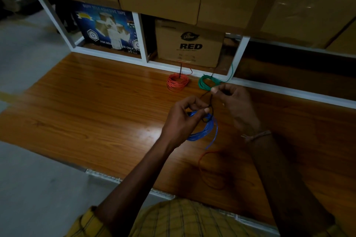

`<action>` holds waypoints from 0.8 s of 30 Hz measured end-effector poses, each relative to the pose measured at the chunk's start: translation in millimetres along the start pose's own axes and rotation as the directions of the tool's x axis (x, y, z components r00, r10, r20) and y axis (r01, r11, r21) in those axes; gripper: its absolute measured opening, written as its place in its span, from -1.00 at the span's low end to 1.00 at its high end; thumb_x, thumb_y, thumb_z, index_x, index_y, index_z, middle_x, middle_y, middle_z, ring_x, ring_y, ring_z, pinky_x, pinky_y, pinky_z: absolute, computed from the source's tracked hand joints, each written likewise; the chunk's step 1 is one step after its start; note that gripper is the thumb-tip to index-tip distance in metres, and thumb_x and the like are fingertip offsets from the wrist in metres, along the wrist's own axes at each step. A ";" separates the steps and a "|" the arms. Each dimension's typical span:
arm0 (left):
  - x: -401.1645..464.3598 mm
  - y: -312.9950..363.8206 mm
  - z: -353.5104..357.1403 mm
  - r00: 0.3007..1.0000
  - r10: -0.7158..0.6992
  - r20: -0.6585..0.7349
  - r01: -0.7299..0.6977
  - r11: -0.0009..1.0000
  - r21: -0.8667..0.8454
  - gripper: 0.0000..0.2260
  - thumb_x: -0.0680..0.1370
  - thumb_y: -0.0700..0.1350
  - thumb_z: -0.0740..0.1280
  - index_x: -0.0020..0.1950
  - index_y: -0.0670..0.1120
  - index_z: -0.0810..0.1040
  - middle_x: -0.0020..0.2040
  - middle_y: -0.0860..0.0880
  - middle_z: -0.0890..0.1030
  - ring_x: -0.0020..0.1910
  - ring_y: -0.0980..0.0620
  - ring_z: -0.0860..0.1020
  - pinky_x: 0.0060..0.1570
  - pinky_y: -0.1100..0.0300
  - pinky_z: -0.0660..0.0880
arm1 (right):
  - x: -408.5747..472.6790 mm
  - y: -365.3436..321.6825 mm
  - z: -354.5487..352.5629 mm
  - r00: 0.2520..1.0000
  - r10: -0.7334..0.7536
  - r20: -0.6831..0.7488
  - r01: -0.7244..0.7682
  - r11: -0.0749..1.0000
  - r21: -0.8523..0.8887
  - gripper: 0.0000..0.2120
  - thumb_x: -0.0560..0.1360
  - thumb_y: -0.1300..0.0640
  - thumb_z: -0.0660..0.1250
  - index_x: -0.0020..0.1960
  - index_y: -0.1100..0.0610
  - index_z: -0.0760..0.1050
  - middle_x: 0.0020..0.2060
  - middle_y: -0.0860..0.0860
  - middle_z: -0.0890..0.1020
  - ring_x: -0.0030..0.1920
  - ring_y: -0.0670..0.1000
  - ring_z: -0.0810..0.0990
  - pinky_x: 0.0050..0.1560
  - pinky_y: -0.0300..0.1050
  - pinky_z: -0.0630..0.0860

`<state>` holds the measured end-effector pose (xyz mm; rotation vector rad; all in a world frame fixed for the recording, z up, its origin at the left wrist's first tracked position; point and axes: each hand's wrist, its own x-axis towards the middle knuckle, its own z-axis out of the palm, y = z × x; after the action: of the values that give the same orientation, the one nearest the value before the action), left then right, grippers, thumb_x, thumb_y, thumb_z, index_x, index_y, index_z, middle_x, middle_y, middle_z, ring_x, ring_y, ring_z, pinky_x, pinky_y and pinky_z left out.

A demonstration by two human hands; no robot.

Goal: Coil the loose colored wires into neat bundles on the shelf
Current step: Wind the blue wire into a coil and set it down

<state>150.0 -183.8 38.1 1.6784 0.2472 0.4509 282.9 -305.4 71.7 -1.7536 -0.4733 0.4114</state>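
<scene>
Blue wire coil (204,129), held just above the wooden shelf (86,106), pinched at its top by the left hand (183,119). Black tie (211,102) looped round the strands, its free end pinched and drawn up by the right hand (235,102). Likely risks: tie slipping before cinching, loosening the loops; trailing blue tail snagging the loose red wire (208,169) nearby. Orange coil (177,82) and green coil (207,82) already tied, by the white frame.

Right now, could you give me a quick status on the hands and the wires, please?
Left hand holds blue coil, right hand pinches black tie. Orange coil and green coil bundled. Loose orange wire uncoiled. Nothing blocking.
</scene>
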 end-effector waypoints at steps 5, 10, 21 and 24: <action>-7.9 -9.1 3.1 0.998 -0.062 0.003 0.062 0.998 -0.007 -0.92 0.64 -0.13 0.44 0.03 -0.14 0.67 -0.19 0.07 0.61 -0.14 0.14 0.63 -0.17 0.28 0.53 | 17.2 3.9 -6.6 0.984 -0.037 -0.173 0.052 0.995 0.083 -0.92 0.62 0.21 0.36 0.03 0.22 0.59 -0.12 0.05 0.65 -0.11 -0.10 0.62 -0.07 -0.23 0.52; -7.8 -13.9 0.9 0.980 -0.193 0.047 0.197 0.972 -0.126 -0.85 0.67 -0.04 0.40 0.23 0.03 0.66 -0.23 0.09 0.53 -0.44 0.12 0.33 -0.47 0.19 0.27 | 19.5 2.8 -4.5 0.990 -0.072 -0.122 0.093 0.980 0.178 -0.95 0.66 0.28 0.26 0.03 0.26 0.47 -0.18 0.13 0.64 -0.27 -0.03 0.71 -0.24 -0.25 0.60; -2.3 -18.0 -1.0 0.943 -0.319 0.095 0.332 0.925 -0.186 -0.88 0.73 -0.08 0.28 0.11 -0.11 0.56 -0.12 -0.07 0.64 -0.47 0.10 0.30 -0.47 0.18 0.23 | 41.9 -4.1 4.3 0.954 -0.138 -0.265 0.170 0.980 0.102 -0.95 0.66 0.23 0.28 0.04 0.22 0.44 -0.23 0.06 0.61 -0.34 -0.09 0.67 -0.35 -0.12 0.64; 3.1 -17.7 -1.8 0.922 -0.374 0.096 0.386 0.873 -0.300 -0.85 0.73 -0.09 0.28 0.15 -0.18 0.53 -0.10 -0.12 0.67 -0.49 0.11 0.27 -0.50 0.23 0.24 | 38.0 -6.8 10.0 0.966 -0.081 -0.245 0.147 0.954 0.263 -0.93 0.67 0.21 0.27 0.04 0.22 0.46 -0.21 0.04 0.62 -0.32 -0.08 0.66 -0.29 -0.15 0.63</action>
<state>153.6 -178.0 21.4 1.2826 0.4472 0.1513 309.6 -276.0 75.1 -1.4691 -0.3297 0.1762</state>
